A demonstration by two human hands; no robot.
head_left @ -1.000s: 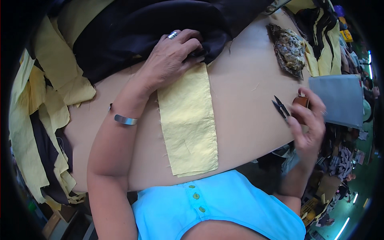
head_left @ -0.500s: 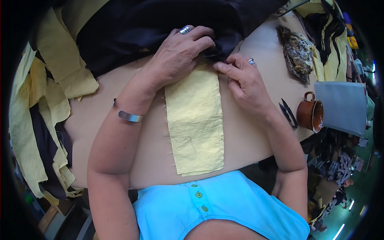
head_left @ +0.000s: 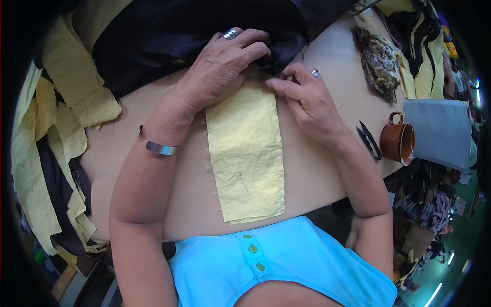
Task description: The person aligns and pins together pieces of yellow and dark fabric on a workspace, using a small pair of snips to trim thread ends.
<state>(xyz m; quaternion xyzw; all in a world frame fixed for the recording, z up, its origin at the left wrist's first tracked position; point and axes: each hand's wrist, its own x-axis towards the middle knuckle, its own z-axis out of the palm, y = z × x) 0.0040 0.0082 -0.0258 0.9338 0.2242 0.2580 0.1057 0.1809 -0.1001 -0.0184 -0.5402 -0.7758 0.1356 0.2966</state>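
Observation:
A pale yellow fabric strip [head_left: 245, 153], with frayed edges and a loose dark thread on its lower half, lies lengthwise before me. Its top end meets a bunched dark fabric [head_left: 169, 46]. My left hand [head_left: 222, 66], wearing a ring, rests over the strip's upper left, its fingers curled into the dark fabric and their tips hidden. At the strip's upper right corner is my right hand [head_left: 307, 100], also ringed. Its fingers are bent, and the slightly blurred index fingertip touches the strip's edge beside the dark cloth. What these fingers grip is hidden.
Yellow and dark cloth pieces [head_left: 71, 128] hang over the table's [head_left: 128, 169] left side. To the right are black thread snips [head_left: 368, 140], a brown mug [head_left: 391, 140], a grey-white flat panel [head_left: 437, 133] and a rough shell-like lump [head_left: 381, 61]. More strips [head_left: 427, 71] lie at the far right.
My right fingertips have moved slightly left along the strip's top corner. Both hands and the strip's upper part sit a little farther up and left in view. The thread on the strip shows more.

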